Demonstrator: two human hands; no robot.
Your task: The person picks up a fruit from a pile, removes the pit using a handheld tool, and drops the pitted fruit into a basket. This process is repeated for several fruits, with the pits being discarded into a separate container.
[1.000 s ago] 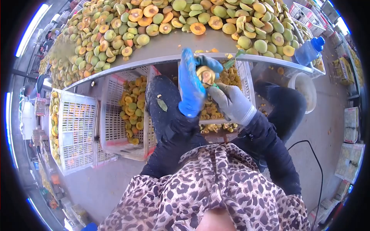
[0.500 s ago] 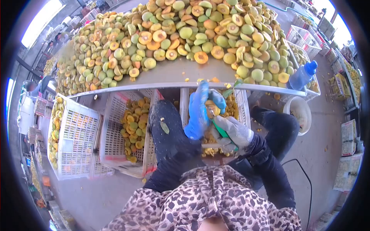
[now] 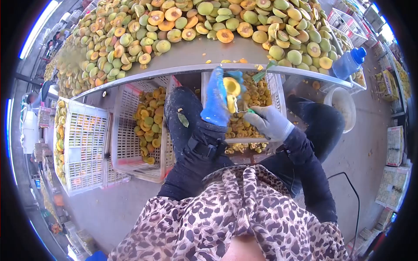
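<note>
The left hand [image 3: 216, 101], in a blue glove, holds a halved fruit [image 3: 231, 86] up just below the edge of the table [image 3: 204, 54]; its fingers are curled around the fruit, whose yellow cut face is turned toward the camera. The right hand [image 3: 270, 123], in a grey glove, sits just beside and below it, with its fingers closed on a small tool with a green handle [image 3: 249, 111]. The metal tip of the tool points toward the fruit, but whether it touches the flesh cannot be told.

Both hands hover over a white plastic crate [image 3: 275, 89] that stands between the person's knees and holds yellow fruit pieces. A second white crate [image 3: 126, 126], to the left of the left leg, is partly filled with halved fruit, and a third crate [image 3: 82, 148] stands farther left.

The table carries a broad heap of green and orange fruit halves [image 3: 183, 21], spread across most of its top. A blue bottle [image 3: 348, 63] stands at the table's right end. A white bucket [image 3: 344, 102] sits on the floor beside the right knee. A small leaf [image 3: 183, 120] lies on the dark trouser of the left leg.
</note>
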